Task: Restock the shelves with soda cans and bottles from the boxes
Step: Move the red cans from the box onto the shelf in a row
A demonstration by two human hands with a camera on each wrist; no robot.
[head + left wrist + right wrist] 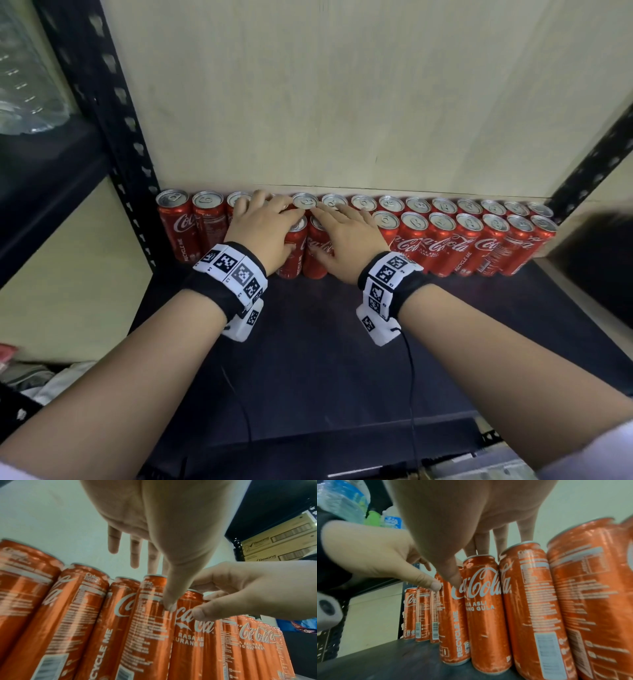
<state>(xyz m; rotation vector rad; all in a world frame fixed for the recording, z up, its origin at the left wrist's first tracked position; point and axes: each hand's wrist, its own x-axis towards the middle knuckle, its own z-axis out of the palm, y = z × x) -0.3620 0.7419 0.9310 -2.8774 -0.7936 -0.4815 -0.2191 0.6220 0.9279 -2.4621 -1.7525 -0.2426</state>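
Reaches with both hands to 12 o'clock on the dark shelf (325, 342), up against the pale back panel. Lays the left hand (263, 228) over one front can (291, 253), fingers straight and loose across the tops behind, left thumb (169, 601) pressed to the can's printed face. Mirrors that with the right hand (346, 240) on the neighbouring can (317, 257) just toward 3 o'clock, fingers extended onto the lids, right thumb (453, 580) against the logo. Clenches nothing; wraps neither can fully, more steadying and nudging than gripping. Stands both cans upright, touching each other and closing up on the back row (390, 204), at the 9 o'clock end of the front row (472, 243).

Probably seats these two and squares them with the line. Risks from here:
- Tipping a tall, narrow can by pushing high with the thumb instead of low.
- Knocking back-row lids toward 12 o'clock with the outstretched fingers, starting a domino toward 3 o'clock.
- Dragging a can forward toward 6 o'clock on withdrawal, through a thumb catching its rim.
- Leaving a crooked front line by pressing harder on one side.
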